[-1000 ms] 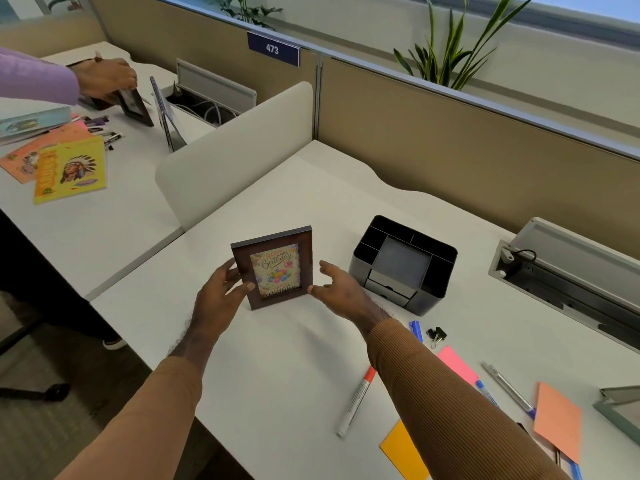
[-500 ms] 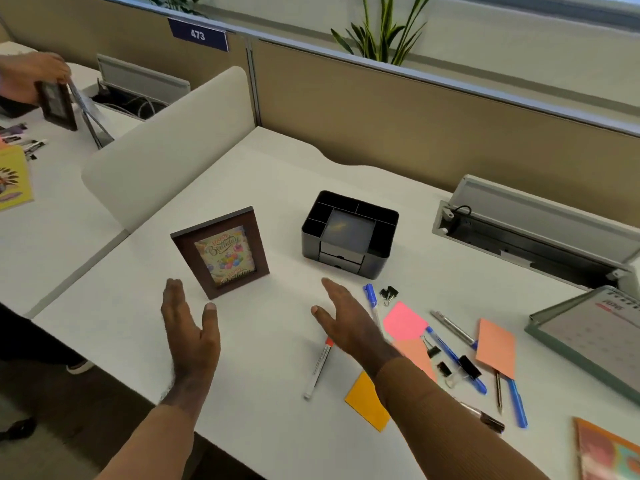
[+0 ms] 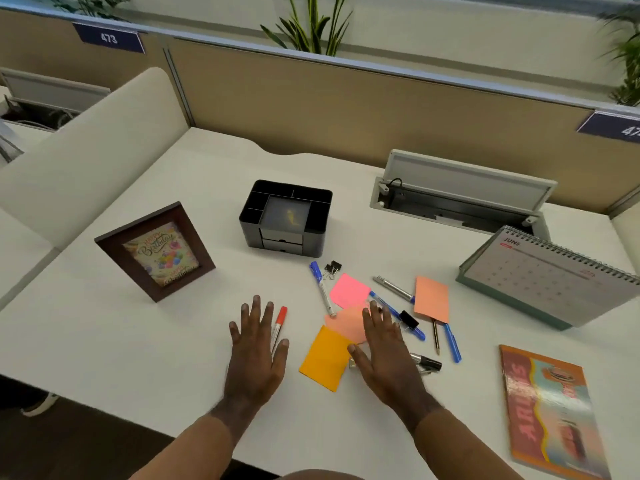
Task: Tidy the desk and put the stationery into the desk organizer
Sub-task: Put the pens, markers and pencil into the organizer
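The black desk organizer (image 3: 285,219) stands mid-desk with its compartments showing nothing inside. In front of it lie loose stationery: a red-capped marker (image 3: 279,323), a blue-capped marker (image 3: 321,287), binder clips (image 3: 332,269), pink (image 3: 349,290), salmon (image 3: 346,323), yellow (image 3: 323,358) and orange (image 3: 431,298) sticky notes, blue pens (image 3: 398,315), a pencil (image 3: 435,336) and a black marker (image 3: 426,362). My left hand (image 3: 256,355) is flat with fingers spread, over the red marker's lower end. My right hand (image 3: 384,351) is flat over the salmon note. Neither holds anything.
A brown picture frame (image 3: 156,251) stands upright at the left. A desk calendar (image 3: 550,275) stands at the right, with a colourful booklet (image 3: 550,410) near the front right edge. An open cable tray (image 3: 457,206) sits at the back; a white divider (image 3: 83,161) borders the left.
The picture frame was set down upright and both hands let it go. Both hands moved right, over the scattered stationery. The view swung right.
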{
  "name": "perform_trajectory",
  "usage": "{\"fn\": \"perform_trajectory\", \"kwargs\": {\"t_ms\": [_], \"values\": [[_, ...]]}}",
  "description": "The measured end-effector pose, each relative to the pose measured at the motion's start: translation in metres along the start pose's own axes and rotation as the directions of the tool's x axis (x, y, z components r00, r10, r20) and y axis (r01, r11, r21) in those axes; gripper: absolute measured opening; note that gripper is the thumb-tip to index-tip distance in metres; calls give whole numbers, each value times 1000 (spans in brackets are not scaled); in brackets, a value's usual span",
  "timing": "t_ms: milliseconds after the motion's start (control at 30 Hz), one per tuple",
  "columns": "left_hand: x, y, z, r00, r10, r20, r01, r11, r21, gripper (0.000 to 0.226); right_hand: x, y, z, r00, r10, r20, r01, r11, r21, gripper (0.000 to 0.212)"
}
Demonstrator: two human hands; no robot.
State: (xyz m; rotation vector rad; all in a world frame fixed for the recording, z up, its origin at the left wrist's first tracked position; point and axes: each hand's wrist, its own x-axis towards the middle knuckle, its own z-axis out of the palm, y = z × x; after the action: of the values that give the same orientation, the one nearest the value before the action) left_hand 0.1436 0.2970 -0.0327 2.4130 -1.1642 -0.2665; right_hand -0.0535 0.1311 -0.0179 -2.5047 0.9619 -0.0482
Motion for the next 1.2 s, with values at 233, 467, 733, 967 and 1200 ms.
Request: {"fn": "perform_trajectory", "kwargs": {"t_ms": [233,467,733,967,1200], "values": [[-2,30,25,988,100,120,-118,981,154,70,-45,59,-12,980,186,-73,-187,982,-12,74],[1,47,30,974,139,177,-167,973,156,70,-54,82,-14,964,227,-139,-246,959,-140,58],[7,56,27,973,154,174,-176,977,121,70,-29,71,-17,976,171,-133,-206,925,-319,23],[16,63,19,979,166,121,-164,986,-26,68,-15,65,-26,971,172,-165,-205,955,-212,9],[32,98,-4,962,46,268,122,808,-577,47,-5,11,-67,936,332,-121,-146,676,723,18]]}}
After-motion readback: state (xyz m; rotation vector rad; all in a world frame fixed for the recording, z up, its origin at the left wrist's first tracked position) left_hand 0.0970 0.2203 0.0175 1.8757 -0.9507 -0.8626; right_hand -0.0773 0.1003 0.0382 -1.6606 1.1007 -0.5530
